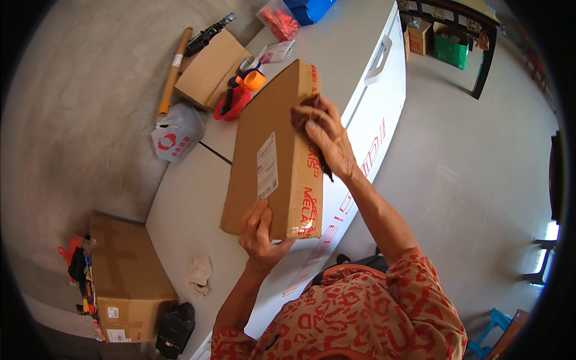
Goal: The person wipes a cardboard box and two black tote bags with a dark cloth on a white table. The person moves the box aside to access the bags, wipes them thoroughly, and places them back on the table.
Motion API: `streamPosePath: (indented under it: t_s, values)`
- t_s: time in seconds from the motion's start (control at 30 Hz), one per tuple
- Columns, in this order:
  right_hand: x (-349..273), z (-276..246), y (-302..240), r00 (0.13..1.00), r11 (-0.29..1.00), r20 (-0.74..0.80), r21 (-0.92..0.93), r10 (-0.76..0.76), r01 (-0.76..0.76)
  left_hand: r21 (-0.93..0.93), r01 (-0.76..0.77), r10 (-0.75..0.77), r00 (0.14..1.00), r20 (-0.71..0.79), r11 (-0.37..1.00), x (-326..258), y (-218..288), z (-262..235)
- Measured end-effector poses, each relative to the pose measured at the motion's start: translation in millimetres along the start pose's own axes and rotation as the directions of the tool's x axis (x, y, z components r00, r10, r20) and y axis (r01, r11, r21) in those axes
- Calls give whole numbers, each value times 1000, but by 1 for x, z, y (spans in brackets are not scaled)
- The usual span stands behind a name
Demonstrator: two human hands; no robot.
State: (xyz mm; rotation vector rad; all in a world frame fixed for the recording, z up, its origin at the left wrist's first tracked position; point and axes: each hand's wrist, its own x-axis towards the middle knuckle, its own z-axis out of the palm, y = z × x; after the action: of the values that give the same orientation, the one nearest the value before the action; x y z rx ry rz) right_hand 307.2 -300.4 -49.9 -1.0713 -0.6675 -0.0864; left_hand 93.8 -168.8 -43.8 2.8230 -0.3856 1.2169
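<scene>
A brown cardboard box (264, 120) with a white label (267, 165) is tilted up on a white chest freezer (186, 192). Clear tape with red print (312, 204) runs along its narrow side, which faces right. My left hand (259, 234) grips the box at its near lower corner, fingers on the labelled face. Against the taped side, toward the far end, my right hand (329, 135) presses a crumpled dark brown cloth (303, 117). Part of that cloth hangs below the palm. The fingers of my right hand are slightly blurred.
Beyond the box lie a red tape dispenser (234, 103), an orange tape roll (254, 80), an opened carton (210, 69) and a plastic bag (180, 132). A pale rag (199, 275) lies at the near left, close to a large carton (129, 270). The freezer handle (379, 60) juts out at right.
</scene>
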Motion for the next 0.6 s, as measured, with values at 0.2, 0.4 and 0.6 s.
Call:
streamPosePath:
  t_s: [0.2, 0.4, 0.6]
  values:
    - [-69, 4, -34, 932, 884, 188, -302, -311, 356, 27, 26, -26, 1000, -4, 999, 4, 4, 12]
    - [-100, -3, -47, 889, 866, 349, -294, -298, 406, 40, 8, -7, 1000, -23, 999, 8, 8, 23]
    - [-39, -12, -18, 910, 812, 241, -416, -336, 410, 29, 35, -37, 995, 91, 999, 1, 9, 19]
